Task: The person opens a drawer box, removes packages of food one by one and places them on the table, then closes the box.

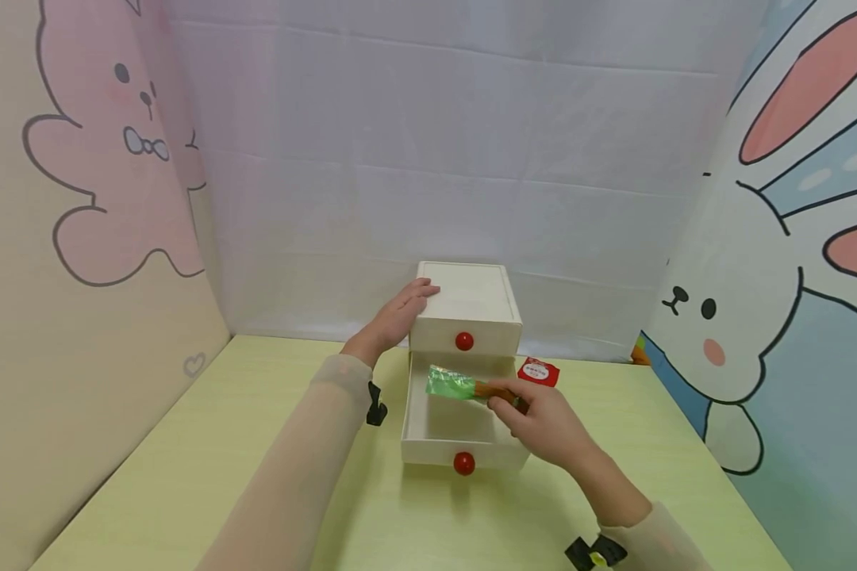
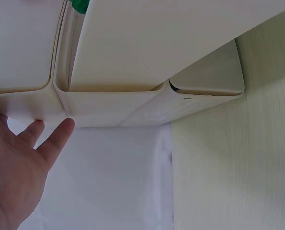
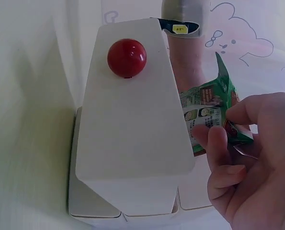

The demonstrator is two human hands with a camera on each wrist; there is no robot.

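Observation:
A small white drawer cabinet (image 1: 471,289) has its middle drawer (image 1: 428,454) pulled out. My left hand (image 1: 394,317) rests at the cabinet's left top edge with fingers extended; the left wrist view shows fingertips against its side wall (image 2: 108,108). Over the pulled-out drawer, my right hand (image 1: 546,416) pinches a green snack packet (image 1: 450,384) between thumb and fingers. Printed text and pictures show on the packet (image 3: 204,108) in the right wrist view, where it hangs beside the drawer front (image 3: 132,120). Each drawer front seen from the head has a red knob (image 1: 464,463).
A red packet (image 1: 538,371) lies on the pale table (image 1: 257,452) just right of the cabinet. Behind stands a white cloth backdrop (image 1: 436,159), with cartoon-printed panels on both sides. A black wrist strap (image 1: 376,404) sits on the left sleeve.

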